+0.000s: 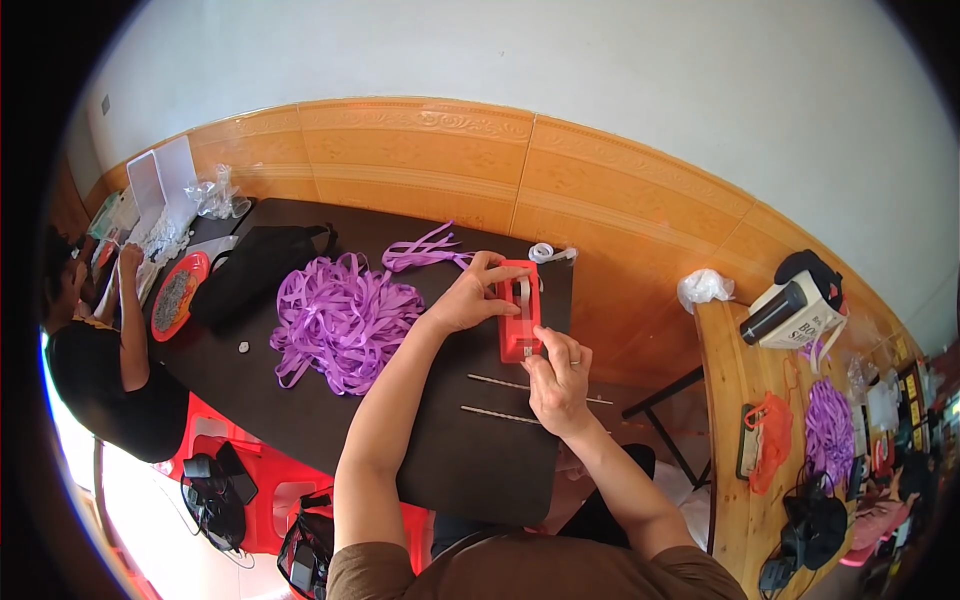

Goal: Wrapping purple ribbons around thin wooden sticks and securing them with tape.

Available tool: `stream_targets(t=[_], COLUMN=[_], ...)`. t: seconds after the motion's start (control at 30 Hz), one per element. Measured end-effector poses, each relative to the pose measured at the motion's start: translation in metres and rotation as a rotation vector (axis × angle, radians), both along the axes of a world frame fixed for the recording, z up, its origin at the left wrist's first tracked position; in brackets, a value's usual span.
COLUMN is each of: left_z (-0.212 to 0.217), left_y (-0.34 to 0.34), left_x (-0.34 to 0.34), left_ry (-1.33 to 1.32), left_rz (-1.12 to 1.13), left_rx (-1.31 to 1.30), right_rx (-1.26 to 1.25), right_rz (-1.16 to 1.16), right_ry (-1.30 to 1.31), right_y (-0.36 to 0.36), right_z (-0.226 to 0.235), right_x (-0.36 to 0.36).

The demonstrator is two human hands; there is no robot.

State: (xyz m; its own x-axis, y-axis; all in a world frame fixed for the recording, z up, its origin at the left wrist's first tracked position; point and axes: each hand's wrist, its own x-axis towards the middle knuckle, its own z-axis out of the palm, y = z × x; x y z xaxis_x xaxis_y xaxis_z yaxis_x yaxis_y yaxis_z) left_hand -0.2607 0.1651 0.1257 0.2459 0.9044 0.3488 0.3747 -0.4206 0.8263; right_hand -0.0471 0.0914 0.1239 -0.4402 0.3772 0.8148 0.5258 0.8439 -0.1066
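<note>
A red tape dispenser [511,345] rests on the dark table, with a pale roll in its far part. My left hand [468,298] grips its far end, thumb and fingers spanning the dispenser. At the near end, my right hand [560,378] has its thumb and fingers pinched together by a small whitish patch; what they hold is too small to make out. Two thin patterned rods [497,413] lie near my right hand, which covers part of them. Left of my left forearm is a large tangled heap of purple ribbon [340,318]. More purple ribbon strands [420,252] lie beyond my left hand.
A white strap coil [542,253] sits at the far table edge. Leftward are a black bag [262,268], a red plate [200,265] of small grey pieces and a seated co-worker [105,375]. Red stools [262,510] stand below; a wooden table [725,400] holds goods at right.
</note>
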Motion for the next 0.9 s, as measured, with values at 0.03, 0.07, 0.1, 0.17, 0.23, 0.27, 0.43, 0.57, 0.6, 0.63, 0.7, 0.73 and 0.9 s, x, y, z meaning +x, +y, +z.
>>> stream_targets(t=[0.03,0.07,0.1,0.17,0.23,0.27,0.43,0.57,0.6,0.63,0.7,0.73,0.9], left_z=[0.0,0.0,0.0,0.001,0.002,0.001,0.0,0.001,0.0,-0.001,0.0,0.0,0.003], left_y=[0.0,0.0,0.0,0.0,-0.001,-0.001,-0.001,-0.001,-0.001,-0.001,-0.001,-0.002,-0.002], left_x=[0.0,0.0,0.0,0.0,0.0,0.001,-0.001,0.0,-0.001,-0.002,0.0,-0.001,0.0], left_ry=[0.0,-0.021,-0.042,-0.031,-0.02,-0.017,-0.013,-0.027,-0.004,-0.004,0.01,0.009,-0.038], left_rz=[-0.001,-0.008,-0.015,-0.013,-0.009,-0.007,-0.003,-0.007,-0.002,0.002,0.006,0.006,-0.013], left_rx=[0.0,-0.008,-0.015,0.005,0.026,0.018,0.016,0.015,0.031,0.032,0.021,0.023,-0.008], right_rx=[0.002,0.004,0.005,0.002,-0.015,-0.034,-0.044,-0.003,-0.023,-0.022,-0.072,-0.097,-0.034], right_rz=[-0.011,-0.021,-0.022,0.006,-0.002,-0.011,-0.039,-0.078,-0.088,-0.085,-0.082,-0.081,-0.029], right_ry=[-0.008,-0.016,-0.016,-0.034,-0.02,-0.006,0.088,0.075,0.098,0.098,0.073,0.06,0.058], right_y=[0.0,0.0,0.0,-0.001,-0.004,-0.004,-0.006,0.003,0.004,0.004,0.004,0.004,0.009], right_z=[-0.002,-0.004,-0.006,-0.009,-0.01,-0.01,-0.003,0.0,0.001,0.003,0.007,0.007,-0.004], right_x=[-0.001,-0.001,-0.001,0.0,0.001,0.002,0.005,0.001,0.0,-0.001,-0.001,-0.001,0.001])
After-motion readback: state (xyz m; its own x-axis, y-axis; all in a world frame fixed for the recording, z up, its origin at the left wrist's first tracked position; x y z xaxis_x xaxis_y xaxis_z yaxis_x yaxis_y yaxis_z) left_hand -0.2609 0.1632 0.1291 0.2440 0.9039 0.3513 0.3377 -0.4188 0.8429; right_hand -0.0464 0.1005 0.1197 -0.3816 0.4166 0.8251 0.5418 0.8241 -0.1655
